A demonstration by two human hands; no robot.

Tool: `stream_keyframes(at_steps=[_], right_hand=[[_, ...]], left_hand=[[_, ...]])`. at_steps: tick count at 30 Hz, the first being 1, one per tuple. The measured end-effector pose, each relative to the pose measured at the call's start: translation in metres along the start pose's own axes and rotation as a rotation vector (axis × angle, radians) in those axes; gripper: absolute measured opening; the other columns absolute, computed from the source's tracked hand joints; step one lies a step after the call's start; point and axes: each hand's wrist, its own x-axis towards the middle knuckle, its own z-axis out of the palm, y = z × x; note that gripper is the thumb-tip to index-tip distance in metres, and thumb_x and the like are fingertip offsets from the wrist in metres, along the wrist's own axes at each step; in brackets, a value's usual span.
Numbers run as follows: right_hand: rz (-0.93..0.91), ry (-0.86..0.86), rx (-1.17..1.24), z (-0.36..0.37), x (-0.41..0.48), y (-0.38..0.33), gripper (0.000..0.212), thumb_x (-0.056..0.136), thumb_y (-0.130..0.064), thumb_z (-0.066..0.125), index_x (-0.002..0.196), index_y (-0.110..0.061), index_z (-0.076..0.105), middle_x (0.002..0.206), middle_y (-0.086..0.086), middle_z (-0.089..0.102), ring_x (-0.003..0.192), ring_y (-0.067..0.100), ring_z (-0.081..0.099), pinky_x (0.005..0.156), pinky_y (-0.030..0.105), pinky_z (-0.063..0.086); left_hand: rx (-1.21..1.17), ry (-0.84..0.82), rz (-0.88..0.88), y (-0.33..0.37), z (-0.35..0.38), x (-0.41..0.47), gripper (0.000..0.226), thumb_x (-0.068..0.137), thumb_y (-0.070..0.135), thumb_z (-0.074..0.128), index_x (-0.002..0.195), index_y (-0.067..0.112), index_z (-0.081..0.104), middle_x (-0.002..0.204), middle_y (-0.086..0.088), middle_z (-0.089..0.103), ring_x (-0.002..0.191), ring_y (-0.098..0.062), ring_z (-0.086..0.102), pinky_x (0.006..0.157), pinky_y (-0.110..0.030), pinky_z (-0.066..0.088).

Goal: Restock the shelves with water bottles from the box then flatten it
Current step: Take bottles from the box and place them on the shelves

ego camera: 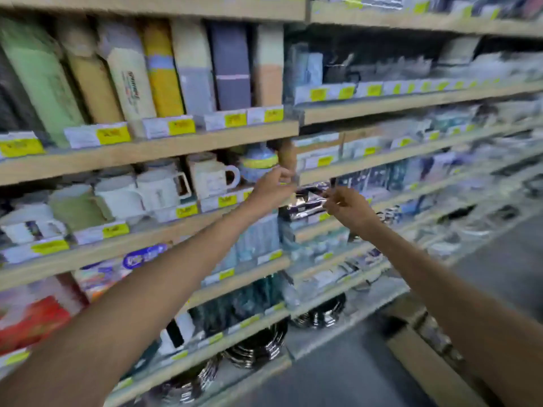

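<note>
The picture is blurred by motion. Both my arms reach up to the shelf junction in the middle. My left hand [274,186] has its fingers curled and pinches something small and grey by the shelf upright [289,155]; I cannot make out what it is. My right hand [348,205] is curled too and pinches at the edge of a shiny dark packet [305,202] on the shelf. A blue and yellow bottle [258,163] stands just left of my left hand. Tall boxed bottles [164,71] fill the shelf above. The cardboard box [423,356] sits on the floor at lower right.
White and green mugs [123,198] line the shelf at left, with yellow price tags [182,126] along the rails. Stacked metal dishes [255,348] fill the bottom shelves. Grey aisle floor [338,383] runs to the right of the shelving.
</note>
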Motion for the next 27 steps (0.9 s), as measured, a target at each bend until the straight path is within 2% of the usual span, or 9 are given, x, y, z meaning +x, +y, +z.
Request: stream_keyframes(at_steps=[4,6,9,13,16,18,20,23,27], right_hand=[[0.202,-0.087,-0.010,-0.048,-0.029,0.094,0.012,0.089,-0.006,0.056,0.096,-0.012,0.064,0.077,0.010,0.066,0.069,0.021,0.060,0.066,0.032,0.048],[0.293,-0.115,-0.031,-0.072,-0.043,0.140,0.009,0.088,-0.010,0.058,0.095,-0.012,0.064,0.078,0.007,0.063,0.072,0.021,0.060,0.068,0.032,0.048],[0.424,-0.126,-0.036,-0.107,-0.064,0.199,0.004,0.088,-0.008,0.057,0.087,-0.007,0.060,0.078,0.009,0.059,0.073,0.023,0.057,0.066,0.032,0.044],[0.610,-0.032,-0.058,-0.154,-0.085,0.276,0.011,0.088,-0.001,0.054,0.082,-0.002,0.063,0.077,0.012,0.059,0.078,0.019,0.053,0.063,0.018,0.041],[0.709,0.044,-0.110,-0.191,-0.095,0.338,0.013,0.087,-0.014,0.060,0.082,-0.006,0.068,0.084,0.011,0.064,0.081,0.017,0.054,0.072,0.026,0.041],[0.783,0.099,-0.129,-0.209,-0.099,0.378,0.017,0.087,-0.019,0.061,0.091,-0.005,0.070,0.092,0.010,0.069,0.085,0.019,0.059,0.078,0.030,0.045],[0.867,0.162,-0.133,-0.233,-0.096,0.425,0.018,0.087,-0.014,0.057,0.092,-0.003,0.071,0.094,0.014,0.071,0.085,0.021,0.061,0.080,0.034,0.048],[0.982,0.194,-0.121,-0.256,-0.089,0.484,0.019,0.085,-0.011,0.054,0.088,0.001,0.069,0.085,0.015,0.068,0.079,0.024,0.060,0.075,0.036,0.051],[1.122,0.133,-0.075,-0.274,-0.074,0.559,0.020,0.089,-0.006,0.049,0.090,0.007,0.064,0.079,0.017,0.061,0.074,0.022,0.055,0.057,0.025,0.039]], left_hand=[[-0.006,-0.225,-0.034,0.002,0.116,0.009,0.009,0.087,0.016,0.056,0.089,0.008,0.057,0.082,-0.003,0.046,0.064,-0.011,0.047,0.061,-0.022,0.035],[0.025,-0.344,-0.062,0.002,0.169,0.010,0.006,0.089,0.021,0.054,0.094,0.017,0.056,0.088,0.001,0.048,0.078,-0.016,0.049,0.070,-0.025,0.038],[0.045,-0.493,-0.081,0.005,0.247,0.013,0.037,0.090,0.024,0.056,0.125,0.012,0.052,0.119,-0.003,0.054,0.109,-0.018,0.053,0.092,-0.028,0.041],[0.051,-0.659,-0.042,0.010,0.349,0.020,0.024,0.085,0.021,0.058,0.104,0.007,0.060,0.097,-0.014,0.056,0.087,-0.017,0.052,0.073,-0.027,0.037],[0.095,-0.782,-0.033,0.013,0.432,0.044,0.009,0.089,0.014,0.055,0.094,0.008,0.059,0.077,-0.008,0.048,0.067,-0.013,0.044,0.059,-0.026,0.031],[0.106,-0.857,-0.018,0.019,0.479,0.062,0.006,0.090,0.012,0.054,0.084,0.014,0.053,0.082,-0.006,0.047,0.069,-0.013,0.043,0.057,-0.022,0.029],[0.087,-0.930,-0.017,0.026,0.541,0.087,0.010,0.089,0.013,0.055,0.083,0.020,0.051,0.090,-0.006,0.049,0.083,-0.014,0.047,0.061,-0.020,0.032],[0.078,-0.995,-0.022,0.034,0.618,0.115,0.016,0.089,0.017,0.056,0.105,0.015,0.057,0.104,-0.009,0.060,0.094,-0.018,0.054,0.083,-0.027,0.044],[0.137,-1.111,-0.011,0.031,0.712,0.142,0.033,0.086,0.019,0.057,0.119,0.012,0.056,0.117,-0.003,0.057,0.106,-0.023,0.053,0.093,-0.030,0.043]])
